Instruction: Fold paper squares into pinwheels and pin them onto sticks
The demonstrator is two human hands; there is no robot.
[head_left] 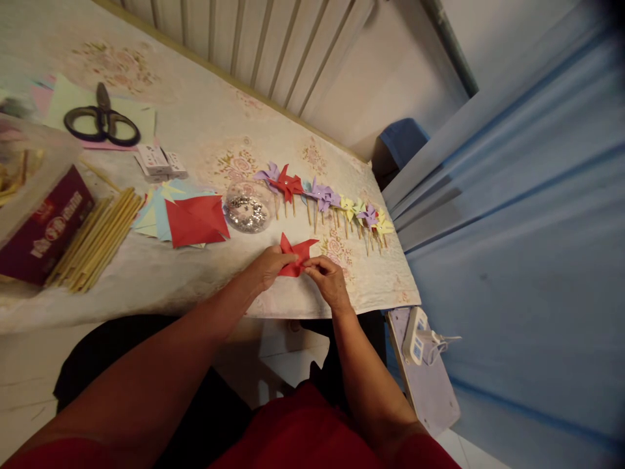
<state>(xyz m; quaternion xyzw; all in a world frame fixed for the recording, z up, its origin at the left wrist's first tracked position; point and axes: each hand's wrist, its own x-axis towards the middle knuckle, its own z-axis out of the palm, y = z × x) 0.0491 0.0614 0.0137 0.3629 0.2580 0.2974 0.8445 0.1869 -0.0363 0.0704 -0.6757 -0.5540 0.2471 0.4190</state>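
Observation:
Both hands work a red paper pinwheel piece (296, 253) lying near the front edge of the table (195, 280). My left hand (270, 266) pinches its left side, and my right hand (328, 280) pinches its folded points from the right. Behind it lies a row of finished paper pinwheels on sticks (325, 197), purple, red, blue and yellow. A clear round container of shiny pins (247, 207) sits just left of the row. A stack of cut coloured paper squares, red on top (193, 218), lies further left.
A bundle of wooden sticks (97, 238) and a dark red box (41, 228) lie at the left. Black scissors (101, 122) rest on pastel paper at the back left, with a small white box (160, 161) nearby. A power strip (415, 333) sits on a stool at the right.

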